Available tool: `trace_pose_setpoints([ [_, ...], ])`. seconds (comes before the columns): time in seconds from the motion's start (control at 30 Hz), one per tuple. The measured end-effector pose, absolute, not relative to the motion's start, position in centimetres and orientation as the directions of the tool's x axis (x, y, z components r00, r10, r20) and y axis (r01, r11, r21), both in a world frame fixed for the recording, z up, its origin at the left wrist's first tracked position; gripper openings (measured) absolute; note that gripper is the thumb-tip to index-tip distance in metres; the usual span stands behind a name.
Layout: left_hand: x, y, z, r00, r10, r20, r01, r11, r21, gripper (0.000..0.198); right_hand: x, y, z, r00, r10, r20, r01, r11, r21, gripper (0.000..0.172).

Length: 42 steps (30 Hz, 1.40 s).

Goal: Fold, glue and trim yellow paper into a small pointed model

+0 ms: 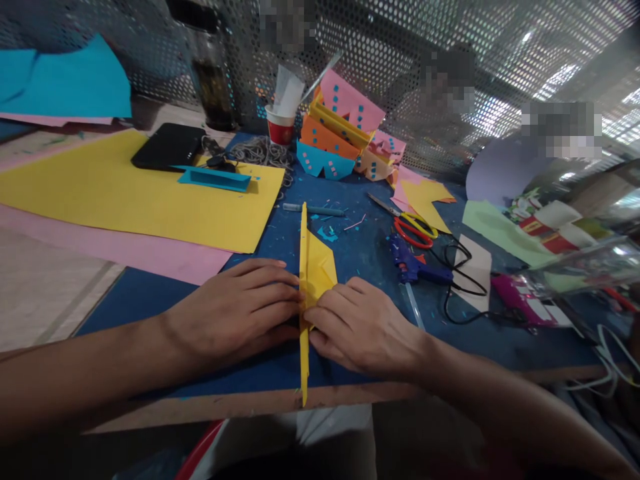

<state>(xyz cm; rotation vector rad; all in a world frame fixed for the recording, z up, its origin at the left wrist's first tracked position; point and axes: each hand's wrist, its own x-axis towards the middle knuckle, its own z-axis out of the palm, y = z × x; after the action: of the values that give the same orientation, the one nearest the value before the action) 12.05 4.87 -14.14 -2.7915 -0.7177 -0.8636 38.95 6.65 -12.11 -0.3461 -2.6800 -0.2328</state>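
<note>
Yellow folded paper: While it stands on its edge between my two hands, the yellow folded paper (321, 260) shows a thin long side toward me and a wider folded part at right.
My left hand: My left hand (250, 300) is against the left side of this paper, with the fingers nearly straight and close together; whether it also grips the paper by itself, I cannot tell.
My right hand: My right hand (357, 323) is closed on the paper from the right side, with the fingers bent.
Blue table: The blue table (135, 297) is below both hands, and the near end of the paper reaches over its front edge.
Beyond the paper: A pen (320, 211) lies just behind, near small blue scraps (327, 233).
Left side: A large yellow sheet (215, 217) lies over a pink sheet (190, 259); on the yellow one rest a black device (167, 147) and a blue folded strip (217, 179).
Right side: The scissors (399, 213) have red and yellow handles, and a blue glue gun (405, 261) lies near them.
Back: Colourful folded papers with small squares (325, 160) lean together beside a red and white cup (280, 127).
</note>
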Motion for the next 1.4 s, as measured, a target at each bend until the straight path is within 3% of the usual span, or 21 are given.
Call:
trace_pose_setpoints([
  [0.23,12.01,4.72,-14.01,0.688,0.425,0.588,0.487,-0.871,0.06,0.021,39.01,6.49,-12.07,-0.863,0.267,0.429,0.303,0.953,0.016,0.025],
  [0.8,11.97,4.43,-13.51,0.665,0.449,0.597,0.464,-0.875,0.14,0.026,39.04,6.43,-12.23,-0.848,0.304,0.435,0.311,0.949,-0.057,0.019],
  [1.2,11.87,4.43,-13.75,0.666,0.453,0.593,0.442,-0.88,0.175,0.03,39.19,6.65,-12.06,-0.855,0.316,0.412,0.305,0.948,-0.096,0.03],
  [1.4,12.02,4.28,-13.43,0.659,0.471,0.586,0.458,-0.87,0.184,0.024,39.06,6.89,-12.6,-0.824,0.39,0.411,0.317,0.919,-0.236,0.036],
])
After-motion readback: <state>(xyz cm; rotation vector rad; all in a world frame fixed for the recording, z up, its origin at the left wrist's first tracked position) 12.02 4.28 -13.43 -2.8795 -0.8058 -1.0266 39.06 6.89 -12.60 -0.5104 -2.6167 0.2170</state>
